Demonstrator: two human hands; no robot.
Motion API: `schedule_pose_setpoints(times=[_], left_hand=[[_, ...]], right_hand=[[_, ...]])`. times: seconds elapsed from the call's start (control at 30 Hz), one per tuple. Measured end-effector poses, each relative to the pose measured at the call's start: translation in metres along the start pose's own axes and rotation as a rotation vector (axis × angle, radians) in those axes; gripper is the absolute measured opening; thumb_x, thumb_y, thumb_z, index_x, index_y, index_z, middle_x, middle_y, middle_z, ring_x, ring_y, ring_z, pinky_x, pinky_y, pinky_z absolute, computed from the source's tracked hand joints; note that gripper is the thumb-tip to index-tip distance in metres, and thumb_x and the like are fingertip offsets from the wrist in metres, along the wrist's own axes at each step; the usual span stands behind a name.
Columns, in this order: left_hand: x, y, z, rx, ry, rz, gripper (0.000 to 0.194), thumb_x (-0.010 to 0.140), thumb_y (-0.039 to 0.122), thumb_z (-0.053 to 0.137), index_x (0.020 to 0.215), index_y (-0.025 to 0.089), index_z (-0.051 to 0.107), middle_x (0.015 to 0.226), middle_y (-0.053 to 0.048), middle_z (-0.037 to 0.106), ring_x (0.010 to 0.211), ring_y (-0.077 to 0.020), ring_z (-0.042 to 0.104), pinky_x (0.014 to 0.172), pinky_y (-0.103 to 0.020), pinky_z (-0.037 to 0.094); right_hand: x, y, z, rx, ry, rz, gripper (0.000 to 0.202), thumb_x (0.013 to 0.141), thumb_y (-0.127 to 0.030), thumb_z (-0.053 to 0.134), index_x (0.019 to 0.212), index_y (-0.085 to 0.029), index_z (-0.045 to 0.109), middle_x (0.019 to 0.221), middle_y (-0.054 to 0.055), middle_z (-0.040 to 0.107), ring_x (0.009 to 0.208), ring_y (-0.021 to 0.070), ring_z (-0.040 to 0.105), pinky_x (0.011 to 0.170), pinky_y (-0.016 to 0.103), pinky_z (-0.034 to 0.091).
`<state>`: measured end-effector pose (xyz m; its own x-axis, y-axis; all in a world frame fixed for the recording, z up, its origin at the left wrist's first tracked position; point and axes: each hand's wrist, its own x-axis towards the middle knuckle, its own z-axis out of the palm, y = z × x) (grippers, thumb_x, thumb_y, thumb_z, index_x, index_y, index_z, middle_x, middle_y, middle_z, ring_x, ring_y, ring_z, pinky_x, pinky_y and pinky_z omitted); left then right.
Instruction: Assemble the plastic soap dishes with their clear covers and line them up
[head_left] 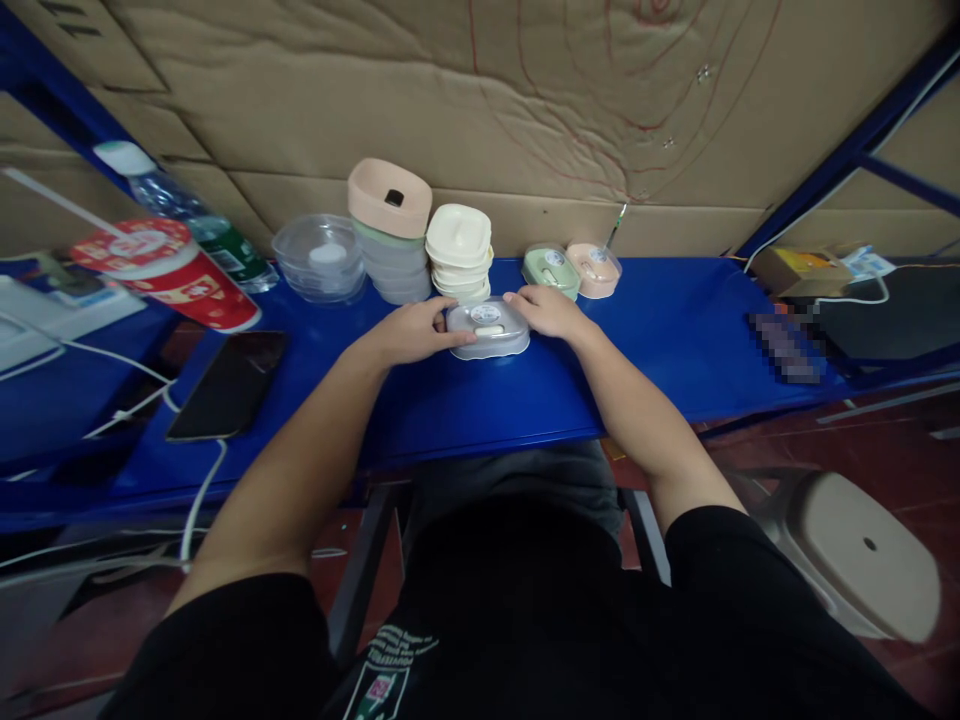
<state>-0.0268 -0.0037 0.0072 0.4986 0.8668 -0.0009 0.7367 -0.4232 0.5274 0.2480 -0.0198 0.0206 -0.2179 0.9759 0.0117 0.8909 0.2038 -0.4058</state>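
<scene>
Plastic box (491, 328) between both hands (411, 333) (553, 312)

A blue table (480, 405) bears containers (396, 268) and a phone (231, 385).

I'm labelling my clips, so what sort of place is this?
Likely an improvised workstation, though I can't be sure: a blue table against cardboard sheeting, with stacked plastic containers on it.

Forearms (306, 450) angled inward; left hand (409, 335) with thumb (454, 339) extended, right hand (553, 310) palm-down, apparently lightly curled.
</scene>
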Motion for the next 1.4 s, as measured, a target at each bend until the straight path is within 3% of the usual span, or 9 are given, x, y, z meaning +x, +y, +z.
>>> schedule_pose_setpoints(times=[0.2, 0.4, 0.53, 0.67, 0.73, 0.83, 1.03, 1.17, 1.4], left_hand=[[0.0, -0.003, 0.0, -0.112, -0.05, 0.038, 0.056, 0.08, 0.065, 0.076, 0.117, 0.022, 0.077, 0.087, -0.003, 0.074, 0.073, -0.0202, 0.066, 0.065, -0.03, 0.044], [0.0, 0.001, -0.002, -0.101, -0.071, 0.044, 0.051, 0.081, 0.066, 0.074, 0.105, 0.022, 0.079, 0.088, -0.004, 0.076, 0.075, -0.0203, 0.067, 0.067, -0.03, 0.045], [0.0, 0.001, 0.0, -0.086, -0.06, 0.065, 0.047, 0.084, 0.068, 0.07, 0.098, 0.023, 0.077, 0.087, -0.003, 0.076, 0.075, -0.0205, 0.067, 0.068, -0.03, 0.045], [0.002, -0.002, 0.004, -0.044, -0.053, 0.105, 0.044, 0.09, 0.066, 0.065, 0.094, 0.023, 0.074, 0.086, -0.004, 0.075, 0.074, -0.0203, 0.065, 0.069, -0.031, 0.043], [0.004, -0.004, 0.006, 0.002, -0.044, 0.118, 0.045, 0.093, 0.065, 0.061, 0.099, 0.023, 0.076, 0.089, -0.005, 0.075, 0.079, -0.0222, 0.067, 0.073, -0.033, 0.044], [0.005, -0.007, 0.008, 0.053, -0.024, 0.113, 0.054, 0.094, 0.065, 0.061, 0.118, 0.021, 0.078, 0.097, -0.009, 0.076, 0.095, -0.0267, 0.07, 0.083, -0.035, 0.048], [0.003, -0.007, 0.005, 0.116, -0.067, 0.066, 0.075, 0.091, 0.071, 0.063, 0.142, 0.017, 0.071, 0.108, -0.011, 0.075, 0.103, -0.0295, 0.071, 0.087, -0.035, 0.049], [0.001, -0.008, 0.005, 0.155, -0.095, 0.059, 0.078, 0.093, 0.07, 0.061, 0.151, 0.017, 0.065, 0.112, -0.01, 0.074, 0.106, -0.0285, 0.069, 0.091, -0.036, 0.049], [0.003, -0.011, 0.007, 0.152, -0.1, 0.063, 0.079, 0.094, 0.07, 0.061, 0.152, 0.017, 0.063, 0.114, -0.01, 0.074, 0.107, -0.0287, 0.069, 0.091, -0.038, 0.049]], right_hand=[[-0.004, -0.001, -0.003, -0.018, -0.082, -0.02, 0.073, 0.109, -0.075, 0.03, 0.108, -0.021, 0.078, 0.123, 0.015, 0.08, 0.113, 0.0312, 0.072, 0.086, 0.038, 0.051], [-0.007, -0.001, 0.001, -0.105, 0.028, -0.059, 0.072, 0.105, -0.073, 0.047, 0.147, -0.017, 0.067, 0.144, 0.02, 0.071, 0.132, 0.0386, 0.066, 0.108, 0.048, 0.051], [-0.006, -0.003, 0.004, -0.029, 0.138, -0.293, 0.066, 0.107, -0.052, 0.053, 0.162, -0.015, 0.054, 0.156, 0.018, 0.063, 0.145, 0.0328, 0.057, 0.122, 0.046, 0.042], [-0.005, -0.006, 0.003, 0.031, 0.018, -0.497, 0.055, 0.1, -0.05, 0.067, 0.15, -0.027, 0.068, 0.159, 0.01, 0.062, 0.148, 0.0305, 0.055, 0.125, 0.048, 0.039], [-0.007, -0.004, -0.003, 0.015, -0.023, -0.473, 0.055, 0.094, -0.05, 0.074, 0.145, -0.028, 0.072, 0.158, 0.01, 0.063, 0.146, 0.0326, 0.057, 0.123, 0.05, 0.041], [-0.014, 0.004, -0.018, -0.077, 0.004, -0.303, 0.061, 0.087, -0.052, 0.081, 0.143, -0.029, 0.074, 0.156, 0.011, 0.064, 0.142, 0.0388, 0.06, 0.118, 0.054, 0.046], [-0.022, 0.02, -0.035, -0.315, 0.038, -0.002, 0.082, 0.082, -0.053, 0.083, 0.155, -0.022, 0.063, 0.16, 0.021, 0.057, 0.143, 0.0539, 0.053, 0.114, 0.07, 0.044], [-0.016, 0.02, -0.023, -0.362, 0.125, 0.011, 0.073, 0.087, -0.05, 0.075, 0.151, -0.017, 0.063, 0.164, 0.023, 0.054, 0.144, 0.0538, 0.051, 0.114, 0.071, 0.043], [0.001, 0.014, 0.001, -0.277, 0.303, -0.067, 0.053, 0.1, -0.049, 0.064, 0.142, -0.018, 0.067, 0.151, 0.019, 0.065, 0.136, 0.0441, 0.058, 0.112, 0.062, 0.046]])
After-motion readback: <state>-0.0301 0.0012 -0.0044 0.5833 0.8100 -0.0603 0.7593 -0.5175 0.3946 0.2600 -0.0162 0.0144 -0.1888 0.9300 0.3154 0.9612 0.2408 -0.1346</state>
